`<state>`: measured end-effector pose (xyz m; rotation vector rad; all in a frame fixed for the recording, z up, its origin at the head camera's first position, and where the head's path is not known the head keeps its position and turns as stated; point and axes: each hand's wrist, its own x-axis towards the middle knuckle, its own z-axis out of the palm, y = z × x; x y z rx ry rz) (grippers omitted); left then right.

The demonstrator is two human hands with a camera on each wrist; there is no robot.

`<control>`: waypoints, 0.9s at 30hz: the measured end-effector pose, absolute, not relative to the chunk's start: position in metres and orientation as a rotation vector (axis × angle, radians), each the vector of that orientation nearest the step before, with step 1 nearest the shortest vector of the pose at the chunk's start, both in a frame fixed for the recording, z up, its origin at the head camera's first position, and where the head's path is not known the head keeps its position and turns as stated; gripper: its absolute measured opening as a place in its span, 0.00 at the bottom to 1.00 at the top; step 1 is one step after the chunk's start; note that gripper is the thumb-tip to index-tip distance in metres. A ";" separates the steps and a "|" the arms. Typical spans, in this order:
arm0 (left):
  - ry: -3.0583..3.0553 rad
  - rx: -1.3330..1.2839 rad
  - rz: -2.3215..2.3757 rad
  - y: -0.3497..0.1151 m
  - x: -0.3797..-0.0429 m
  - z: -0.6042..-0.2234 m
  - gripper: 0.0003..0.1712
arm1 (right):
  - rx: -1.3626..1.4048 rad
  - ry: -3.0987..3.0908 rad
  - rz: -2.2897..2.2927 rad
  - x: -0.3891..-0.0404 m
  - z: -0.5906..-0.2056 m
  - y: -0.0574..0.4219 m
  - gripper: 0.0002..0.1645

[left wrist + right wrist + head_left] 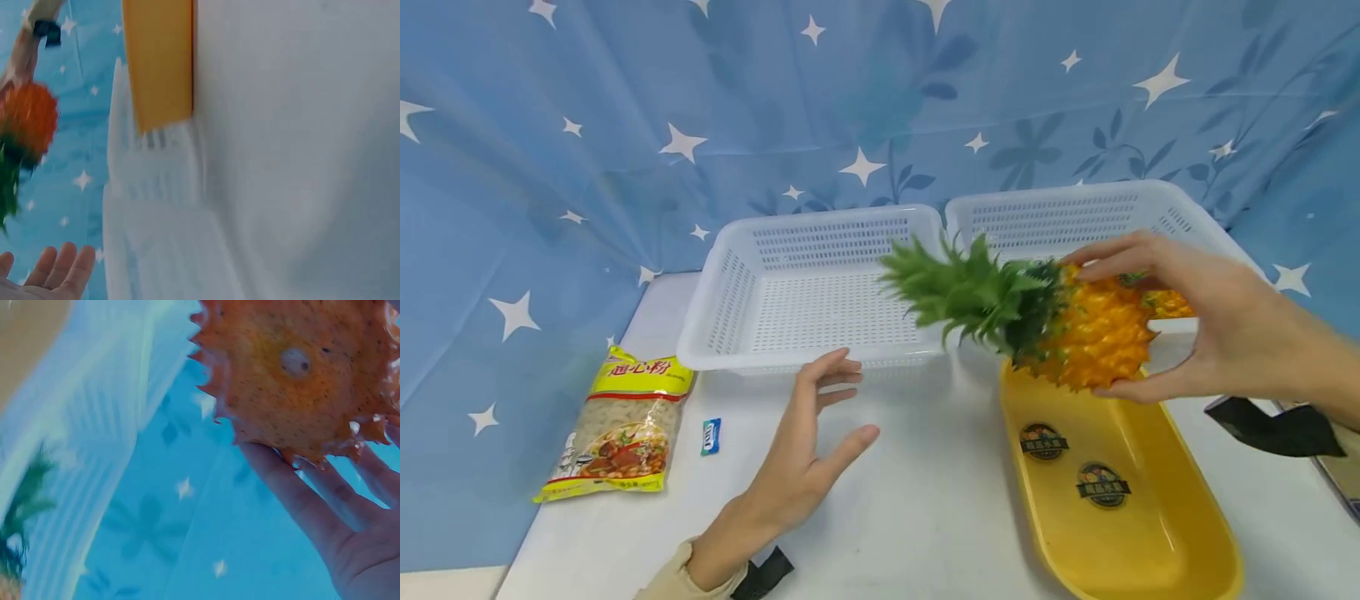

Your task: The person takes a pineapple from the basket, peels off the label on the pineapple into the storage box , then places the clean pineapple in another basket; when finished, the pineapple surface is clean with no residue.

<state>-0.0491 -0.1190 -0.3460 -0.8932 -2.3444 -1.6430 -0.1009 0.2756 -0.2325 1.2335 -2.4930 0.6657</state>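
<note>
A pineapple (1093,329) with a green leafy crown is held in my right hand (1195,312), thumb below and fingers above its orange body. It is raised over the far end of a yellow bin (1127,550), its crown pointing left. The right wrist view shows the pineapple's round base (300,381) with fingers (300,487) against its edge. My left hand (808,450) hovers over the table, thumb spread from the relaxed fingers, holding nothing. In the left wrist view, fingers (65,269) of that hand show at the lower left.
Two white slotted baskets stand side by side at the back, a left basket (812,308) and a right basket (1075,200) with another pineapple (1170,305) inside. At left lie a yellow food bag (625,425) and a small blue packet (711,437). A blue star-patterned curtain (775,100) hangs behind.
</note>
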 end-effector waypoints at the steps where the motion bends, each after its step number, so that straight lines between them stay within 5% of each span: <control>1: -2.364 -0.912 -1.675 -0.111 -0.049 -0.347 0.42 | 1.172 -2.492 0.650 -0.104 -0.230 0.284 0.60; 5: -2.496 -1.034 -1.710 -0.076 -0.052 -0.351 0.44 | 0.953 -2.487 0.729 -0.115 -0.232 0.310 0.65; 12: -2.689 -1.119 -1.696 -0.028 -0.070 -0.359 0.45 | 0.814 -2.480 0.895 -0.143 -0.249 0.330 0.58; 15: -2.714 -1.065 -1.702 -0.011 -0.077 -0.362 0.45 | 0.759 -2.512 0.875 -0.155 -0.256 0.339 0.54; 19: -2.757 -0.900 -1.729 0.007 -0.086 -0.366 0.47 | 0.621 -2.607 0.836 -0.169 -0.264 0.353 0.64; 27: -2.716 -0.705 -1.803 0.031 -0.105 -0.376 0.48 | 0.568 -2.768 0.787 -0.200 -0.265 0.373 0.60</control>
